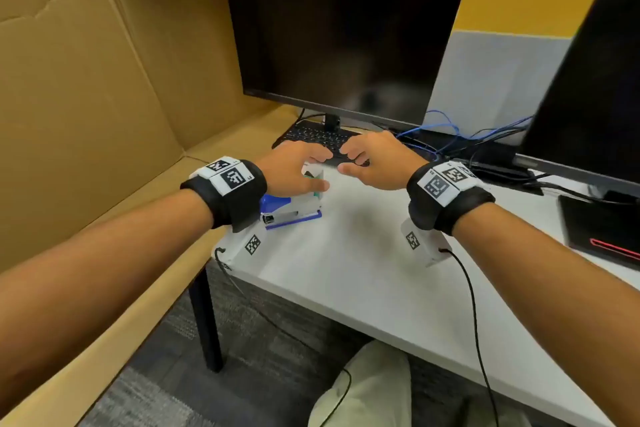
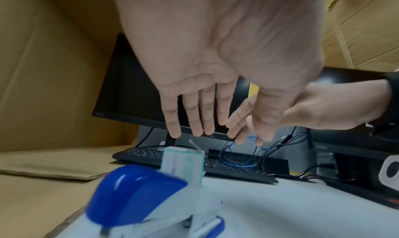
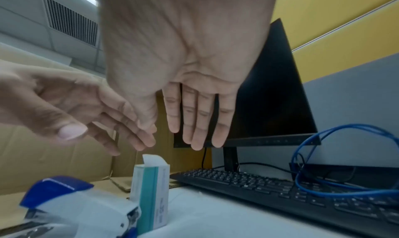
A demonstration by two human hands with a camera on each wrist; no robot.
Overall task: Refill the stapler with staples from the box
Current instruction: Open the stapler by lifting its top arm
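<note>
A blue and white stapler (image 1: 289, 211) (image 2: 151, 202) (image 3: 73, 205) lies on the white desk (image 1: 363, 253) near its left edge. Just behind it a small teal and white staple box (image 1: 316, 184) (image 2: 183, 164) (image 3: 151, 193) stands upright with its top flap raised. My left hand (image 1: 298, 166) (image 2: 205, 105) hovers over the box, fingers straight and spread, holding nothing. My right hand (image 1: 370, 163) (image 3: 194, 113) hangs a little to the right of the box, also with straight fingers and nothing in it. The two hands' fingertips are close together above the box.
A black keyboard (image 1: 318, 139) (image 3: 280, 190) and a dark monitor (image 1: 339, 38) stand behind the box. Blue and black cables (image 1: 450, 135) (image 3: 345, 164) lie at the back right. A big cardboard box (image 1: 86, 80) walls the left side; a second screen (image 1: 588, 80) stands at the right.
</note>
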